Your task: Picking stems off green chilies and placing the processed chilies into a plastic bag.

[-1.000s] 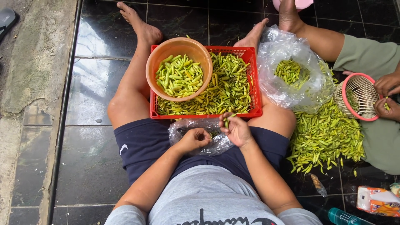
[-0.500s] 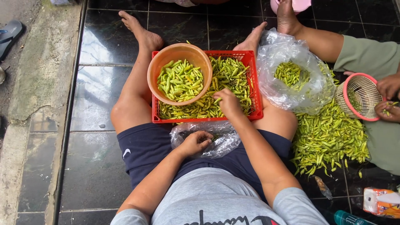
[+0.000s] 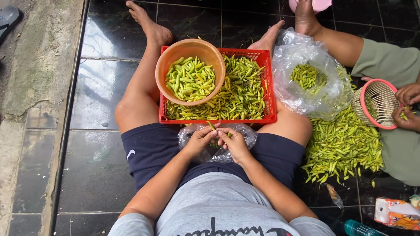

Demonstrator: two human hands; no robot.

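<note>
- the left hand [image 3: 199,140] and right hand [image 3: 234,142] meet over the lap, fingertips of both pinched closed on one slim green chilli pepper [image 3: 211,126] that pokes up between them, just below the near edge of the red basket.
- under the hands lies a crumpled clear plastic bag [image 3: 245,135], thin and glossy, spread over the dark blue shorts; what it holds is too hidden to tell.
- the red slotted plastic basket [image 3: 269,87] between the legs carries a thick layer of smooth, tapered green chillies, so by my judgement much is left to handle.
- a round orange plastic bowl [image 3: 205,48] sits on the basket's far left corner, about half full of chillies; that share looks done.
- on the glossy black tile floor [image 3: 96,166] to the right: a loose heap of green chillies [image 3: 343,146] and a second clear bag [image 3: 302,52] with some chillies inside.
- another person's hands [image 3: 407,107] hold a pink-rimmed woven round basket [image 3: 378,102].
</note>
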